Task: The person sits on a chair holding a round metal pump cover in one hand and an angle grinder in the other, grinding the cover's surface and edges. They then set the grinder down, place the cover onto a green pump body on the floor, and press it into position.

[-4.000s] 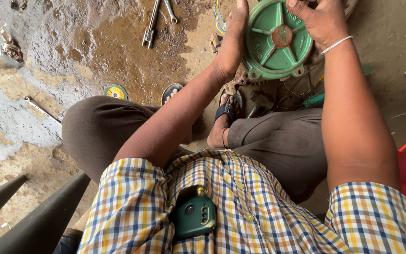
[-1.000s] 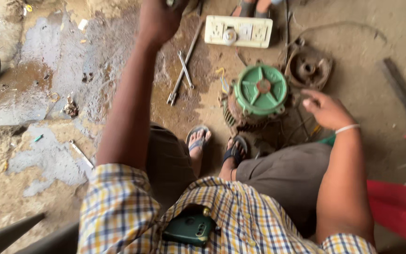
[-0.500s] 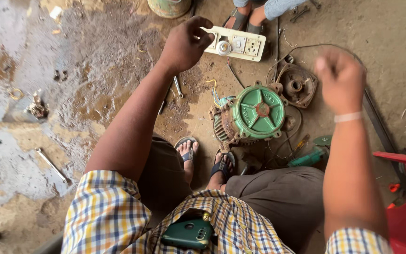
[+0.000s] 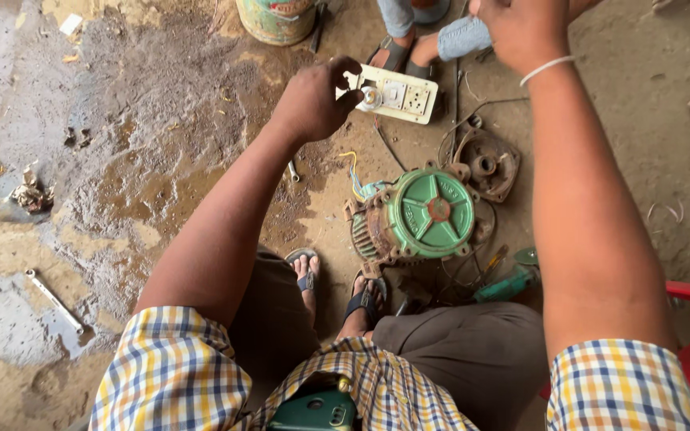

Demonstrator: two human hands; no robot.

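Wires [image 4: 354, 172] trailing loose from the green-capped, rusty electric motor [image 4: 421, 215] by your feet could shock you if your left hand [image 4: 313, 100], fingers pinched on the cream plastic switchboard [image 4: 397, 94] on the floor beyond, powers it, while your raised right hand [image 4: 521, 28] is cropped, its grip unreadable.

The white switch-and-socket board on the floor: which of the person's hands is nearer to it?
Left. The left hand touches the board's left end; the right hand is raised apart, up and to the right.
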